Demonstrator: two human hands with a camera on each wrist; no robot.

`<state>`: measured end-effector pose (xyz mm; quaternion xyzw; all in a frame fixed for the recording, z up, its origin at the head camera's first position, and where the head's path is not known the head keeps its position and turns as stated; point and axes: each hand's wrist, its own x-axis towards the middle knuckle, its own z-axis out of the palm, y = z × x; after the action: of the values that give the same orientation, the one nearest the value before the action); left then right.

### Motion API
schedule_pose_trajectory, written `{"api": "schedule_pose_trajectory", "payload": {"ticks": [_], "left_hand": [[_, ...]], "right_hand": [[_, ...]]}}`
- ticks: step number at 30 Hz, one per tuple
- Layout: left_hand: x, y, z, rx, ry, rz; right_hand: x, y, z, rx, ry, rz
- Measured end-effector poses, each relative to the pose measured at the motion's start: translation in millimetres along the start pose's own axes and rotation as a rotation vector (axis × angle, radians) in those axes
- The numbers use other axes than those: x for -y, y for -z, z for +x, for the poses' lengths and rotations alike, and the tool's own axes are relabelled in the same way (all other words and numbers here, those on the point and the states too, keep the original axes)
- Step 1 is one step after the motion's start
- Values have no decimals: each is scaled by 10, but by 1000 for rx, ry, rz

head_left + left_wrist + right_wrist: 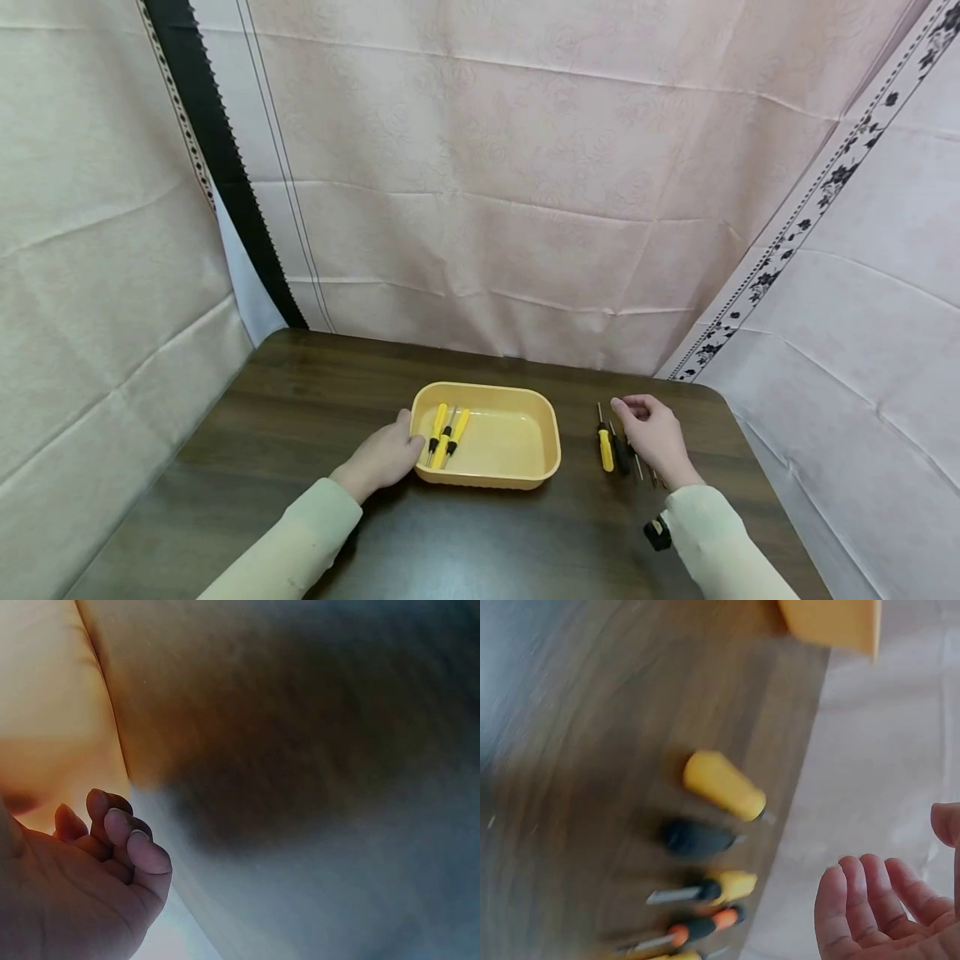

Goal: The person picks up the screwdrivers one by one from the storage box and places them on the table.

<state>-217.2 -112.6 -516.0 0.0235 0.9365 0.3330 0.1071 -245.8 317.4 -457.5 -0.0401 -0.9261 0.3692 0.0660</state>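
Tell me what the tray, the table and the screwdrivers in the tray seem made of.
Tray: probably plastic, smooth and glossy, from its highlights and rounded, moulded-looking rim.
Table: wood or wood-look laminate, slightly shiny, with dark brown grain; I can't tell which.
Screwdrivers: likely metal shafts, slim and grey; handles perhaps smooth plastic, yellow and black.

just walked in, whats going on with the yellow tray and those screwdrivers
A person's left hand holds the left edge of a yellow tray; three yellow-and-black screwdrivers lie in its left end. The right hand is over more screwdrivers on the brown table, right of the tray, with nothing visible in its fingers.
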Motion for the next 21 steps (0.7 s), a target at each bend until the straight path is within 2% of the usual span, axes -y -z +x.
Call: {"api": "schedule_pose_trajectory", "payload": {"ticks": [12,18,21], "left_hand": [[19,-15,10,-8,-13,-2],[14,-6,4,1,1,-9],[-5,9,-12,-1,-15,-10]], "right_hand": [[420,-191,-65,86,-6,184],[529,-289,-73,110,18,212],[575,-329,-83,119,35,202]]}}
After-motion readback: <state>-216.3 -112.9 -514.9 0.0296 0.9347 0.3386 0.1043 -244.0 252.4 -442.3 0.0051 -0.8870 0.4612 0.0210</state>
